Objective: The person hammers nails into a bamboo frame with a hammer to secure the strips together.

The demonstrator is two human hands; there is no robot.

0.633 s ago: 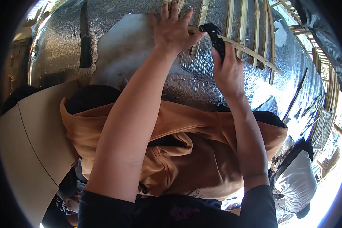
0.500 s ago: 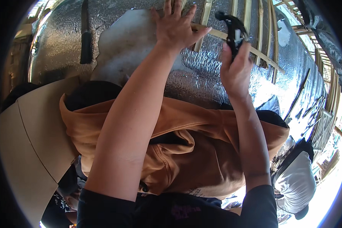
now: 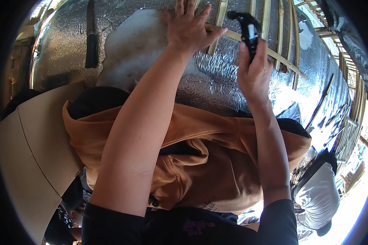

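Note:
My left hand [image 3: 188, 30] is spread flat, its fingers apart, over the upper end of the light wooden slats. Its thumb lies against a crosswise bamboo strip [image 3: 233, 36] that runs across several lengthwise slats [image 3: 265, 24]. In my right hand [image 3: 255, 73] is a black claw hammer [image 3: 249, 29], gripped by its handle. The hammer's head is raised to the right of my left hand, over the slats. Under the slats is a shiny silver foil sheet [image 3: 216, 87] with a pale worn patch [image 3: 135, 45].
A brown hoodie [image 3: 216, 163] lies across below my forearms. At the left stands a tan panel [image 3: 37, 143], and a black strap [image 3: 91, 49] lies on the foil. Other people are partly visible at lower left and at right, one in a light shirt [image 3: 321, 200].
The hammer head has shifted slightly to the left, and my right hand has turned a little with it. My left hand stays in nearly the same place.

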